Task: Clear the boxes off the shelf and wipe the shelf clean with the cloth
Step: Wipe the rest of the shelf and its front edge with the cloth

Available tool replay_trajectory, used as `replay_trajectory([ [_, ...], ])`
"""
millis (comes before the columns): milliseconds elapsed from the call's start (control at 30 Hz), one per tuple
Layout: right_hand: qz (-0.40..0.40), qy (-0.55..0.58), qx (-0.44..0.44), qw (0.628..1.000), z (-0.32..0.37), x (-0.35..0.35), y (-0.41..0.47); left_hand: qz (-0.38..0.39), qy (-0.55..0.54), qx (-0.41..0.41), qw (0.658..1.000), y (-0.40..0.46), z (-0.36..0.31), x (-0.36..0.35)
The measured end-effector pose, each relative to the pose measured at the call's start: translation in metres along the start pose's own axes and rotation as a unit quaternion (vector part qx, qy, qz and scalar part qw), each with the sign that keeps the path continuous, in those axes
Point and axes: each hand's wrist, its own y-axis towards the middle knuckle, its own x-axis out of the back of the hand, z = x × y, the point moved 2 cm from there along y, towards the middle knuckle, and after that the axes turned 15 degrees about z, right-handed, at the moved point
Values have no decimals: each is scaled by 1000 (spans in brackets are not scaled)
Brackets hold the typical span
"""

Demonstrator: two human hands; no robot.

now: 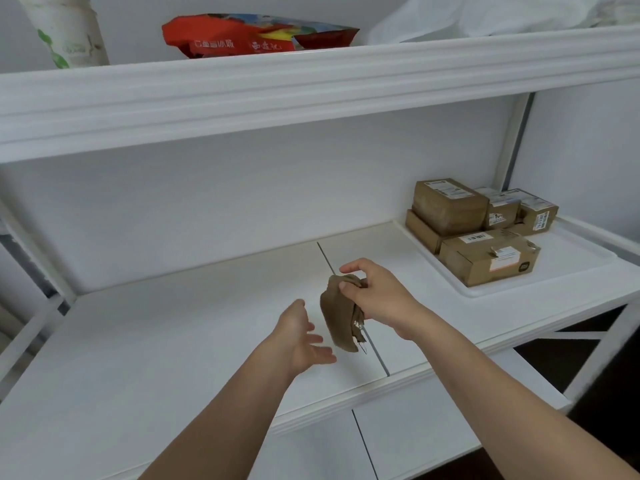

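Your left hand (pixel 300 336) hovers above the shelf (pixel 173 327) with fingers spread and loose, holding nothing. Just to its right, your right hand (pixel 377 297) pinches the top of the brown cloth (pixel 341 315), which hangs crumpled over the shelf's seam (clear of the surface, as far as one can tell). Farther right, the boxes (pixel 481 226) sit stacked on a white tray (pixel 571 261).

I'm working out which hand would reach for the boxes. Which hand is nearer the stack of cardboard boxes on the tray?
Right. The right hand, holding the brown cloth, is left of and in front of the boxes; the open left hand is farther left and nearer the camera.
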Motion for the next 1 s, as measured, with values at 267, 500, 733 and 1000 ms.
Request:
replay_trajectory([
  [267, 91, 78, -20, 993, -14, 16, -1, 102, -143, -43, 983, 17, 15, -34],
  [500, 83, 41, -39, 995, -38, 29, 7, 126, -43, -98, 986, 18, 17, -41],
  [733, 52, 62, -73, 994, -48, 33, 14, 99, -23, -113, 988, 23, 13, -30],
  [1000, 106, 162, -117, 974, -53, 39, 8, 137, -6, -91, 986, 33, -4, -38],
])
